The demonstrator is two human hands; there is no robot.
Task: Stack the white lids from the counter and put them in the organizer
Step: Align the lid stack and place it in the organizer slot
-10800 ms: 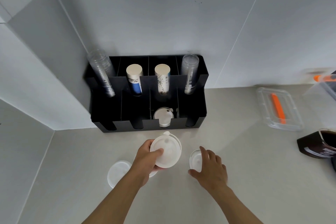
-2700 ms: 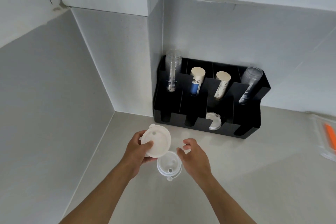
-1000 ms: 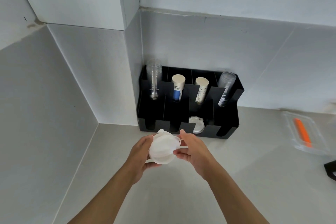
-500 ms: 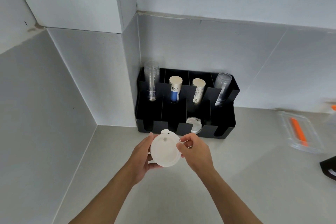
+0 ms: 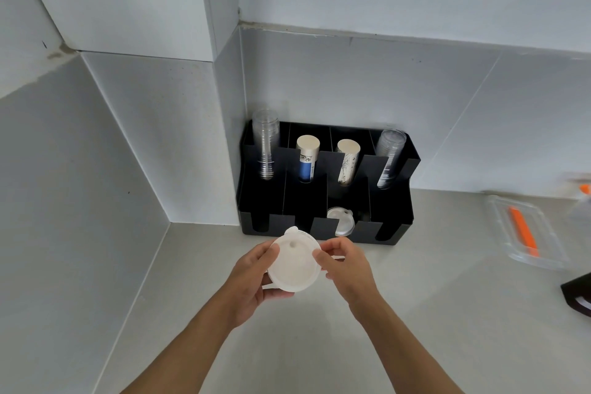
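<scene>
A stack of white lids [image 5: 292,265] is held above the counter between both hands, its flat round face tilted toward me. My left hand [image 5: 251,281] cups it from the left and below. My right hand [image 5: 345,265] pinches its right rim with thumb and fingers. Just behind stands the black organizer [image 5: 396,227] against the wall corner. One white lid [image 5: 340,222] leans in its third front slot. I cannot tell how many lids are in the stack.
The organizer's back row holds two stacks of clear cups [image 5: 265,144] and two sleeves of paper cups [image 5: 307,160]. A clear plastic box with an orange tool [image 5: 524,233] lies on the counter at right. A dark object [image 5: 579,294] sits at the right edge.
The lids from the counter have been gathered into one stack in my hands. Over the last second the stack tipped upright to face me, with my right hand sliding along its rim.
</scene>
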